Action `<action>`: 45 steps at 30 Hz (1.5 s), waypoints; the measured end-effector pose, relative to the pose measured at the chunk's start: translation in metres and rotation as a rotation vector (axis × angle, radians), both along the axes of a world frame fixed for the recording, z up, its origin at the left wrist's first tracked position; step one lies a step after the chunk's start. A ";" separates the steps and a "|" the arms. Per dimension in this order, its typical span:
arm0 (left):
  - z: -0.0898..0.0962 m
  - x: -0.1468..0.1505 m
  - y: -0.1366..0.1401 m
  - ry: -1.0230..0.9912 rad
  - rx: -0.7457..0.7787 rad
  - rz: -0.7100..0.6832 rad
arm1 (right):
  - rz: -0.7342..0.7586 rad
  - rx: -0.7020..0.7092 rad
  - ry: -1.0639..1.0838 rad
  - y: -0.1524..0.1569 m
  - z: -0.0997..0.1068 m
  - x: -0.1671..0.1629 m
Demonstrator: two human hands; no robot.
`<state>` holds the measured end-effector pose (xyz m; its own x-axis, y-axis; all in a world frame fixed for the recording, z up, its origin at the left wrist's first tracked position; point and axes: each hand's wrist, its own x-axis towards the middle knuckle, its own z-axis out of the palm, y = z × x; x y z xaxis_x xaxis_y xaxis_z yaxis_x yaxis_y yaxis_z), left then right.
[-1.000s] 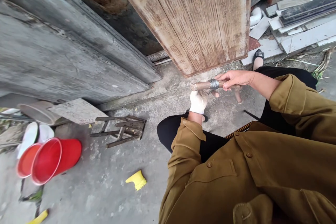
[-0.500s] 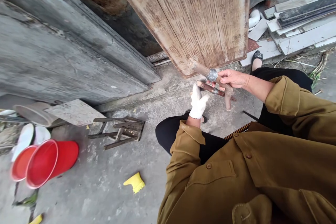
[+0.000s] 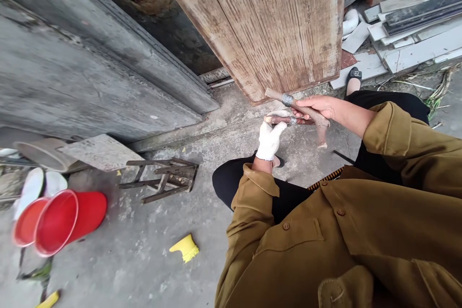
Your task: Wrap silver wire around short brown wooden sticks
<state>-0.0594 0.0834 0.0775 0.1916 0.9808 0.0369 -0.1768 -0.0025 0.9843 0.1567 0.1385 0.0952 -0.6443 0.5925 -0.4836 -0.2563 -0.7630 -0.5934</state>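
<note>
My left hand (image 3: 269, 143) wears a white work glove. Its fingers are closed around the near end of a dark reddish-brown stick (image 3: 279, 119), which has thin wire wound about its middle. Bare, my right hand (image 3: 317, 105) grips a paler branch (image 3: 275, 95) from above. Silver wire is coiled around that branch just ahead of the fingers, and its other end bends down into a short hooked stub. The dark stick lies just below the pale branch, and its right end passes under my right hand, so whether the two are joined there is hidden.
A worn wooden door panel (image 3: 274, 24) stands ahead. Left on the concrete are a small wooden stool (image 3: 166, 179) on its side, red buckets (image 3: 86, 211) and a yellow scrap (image 3: 186, 248). Stacked white boards (image 3: 415, 57) lie at the right.
The pale branch has turned slightly, its hooked end shifting right and its far end coming a little lower. The dark stick is now more level, and my gloved hand has moved slightly left.
</note>
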 end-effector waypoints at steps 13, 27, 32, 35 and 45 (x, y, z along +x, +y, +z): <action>-0.023 -0.011 0.022 0.050 -0.168 0.461 | 0.072 0.472 -0.067 -0.015 0.027 0.002; -0.025 0.012 0.010 -0.162 -0.219 0.039 | 0.292 0.705 -0.424 -0.019 0.025 -0.011; -0.024 0.013 0.004 -0.054 -0.167 -0.218 | 0.052 0.502 -0.394 -0.013 0.027 -0.008; -0.019 0.007 0.005 0.027 -0.132 -0.253 | 0.004 0.449 -0.448 -0.013 0.023 -0.007; -0.026 0.006 0.009 0.443 -0.006 -0.095 | 0.117 0.650 -0.152 -0.021 0.027 -0.007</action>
